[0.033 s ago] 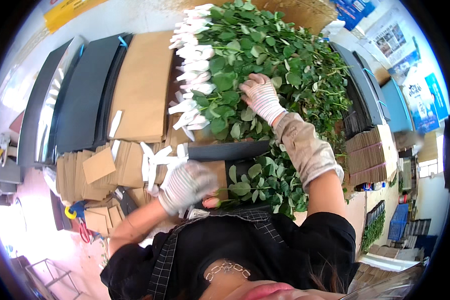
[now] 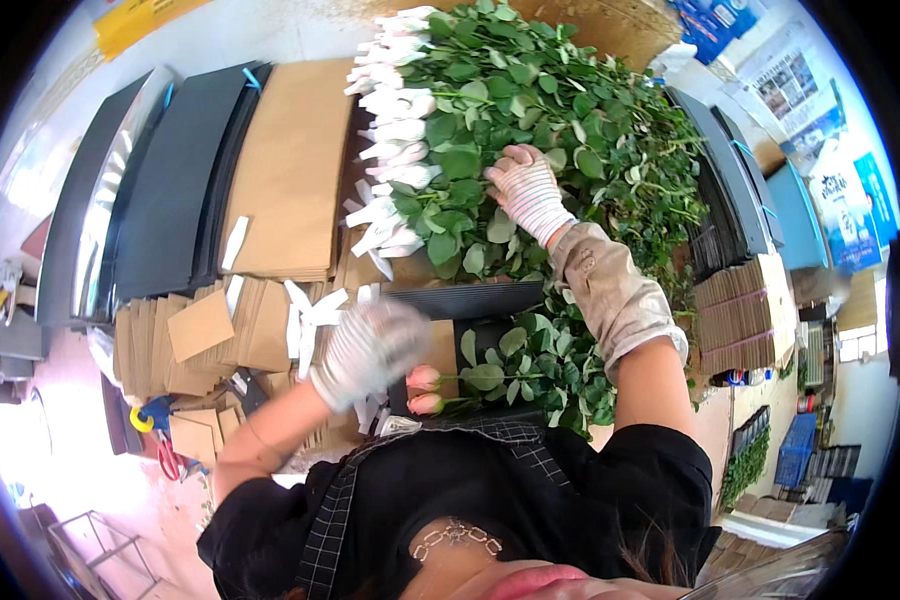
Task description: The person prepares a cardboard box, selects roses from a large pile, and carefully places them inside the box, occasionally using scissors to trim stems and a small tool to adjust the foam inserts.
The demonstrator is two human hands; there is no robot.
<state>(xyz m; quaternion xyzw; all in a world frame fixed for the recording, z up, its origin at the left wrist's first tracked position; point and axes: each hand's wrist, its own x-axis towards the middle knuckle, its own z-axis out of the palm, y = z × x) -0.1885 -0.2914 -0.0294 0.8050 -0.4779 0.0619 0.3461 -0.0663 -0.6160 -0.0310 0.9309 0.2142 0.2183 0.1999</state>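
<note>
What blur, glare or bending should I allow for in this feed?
Head view: the left grip is smeared, its fingers hard to make out, while the right grip looks fairly crisp; head view: glare washes out part of the floor at lower left; head view: fisheye distortion bows the leftmost dark panel, and the corners are black.

Left of the frame's centre, your left hand (image 2: 372,352) wears a pale striped glove, its fingers blurred. Your right hand (image 2: 531,192), above centre, has a whitish glove with thin reddish-grey stripes. Over that forearm runs a baggy beige oversleeve (image 2: 610,288) with gathered ends. Along the bottom, you have a black short-sleeved top (image 2: 435,490), black straps (image 2: 326,530) checked in white lines, and a chain-link necklace (image 2: 457,537).
</note>
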